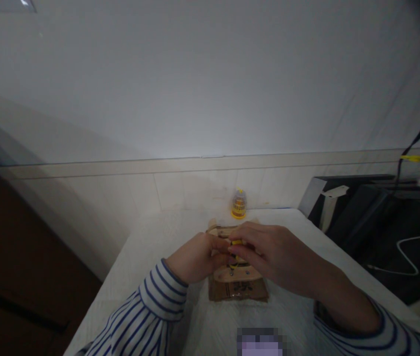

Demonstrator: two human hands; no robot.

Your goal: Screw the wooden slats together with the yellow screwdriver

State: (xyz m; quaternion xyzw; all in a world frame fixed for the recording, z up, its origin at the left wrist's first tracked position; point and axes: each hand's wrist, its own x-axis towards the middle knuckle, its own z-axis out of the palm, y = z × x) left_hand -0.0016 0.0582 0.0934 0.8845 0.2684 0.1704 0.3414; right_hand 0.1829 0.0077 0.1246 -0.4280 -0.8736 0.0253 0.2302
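My right hand (pixel 271 247) is closed in a pinch on a small yellow-and-black piece (pixel 236 242), which looks like a screwdriver handle; fingers cover most of it. Meeting it from the other side, my left hand (pixel 204 254) is also closed, thumb and fingertips pressed together at the same spot; what they grip is hidden. Just below the hands lies a light wooden piece (pixel 221 275) with screws along its near strip. Another wooden strip (pixel 224 231) shows behind the fingers. A flat brown packet (pixel 238 291) with dark print lies under the near side of the wood.
A clear dome-shaped container with a yellow base (pixel 238 205) stands at the table's back, by the wall. The white-covered table (pixel 150 237) meets the panelled wall. Dark equipment (pixel 365 222) and a white cable (pixel 404 242) lie to the right. A pixelated patch covers the front edge.
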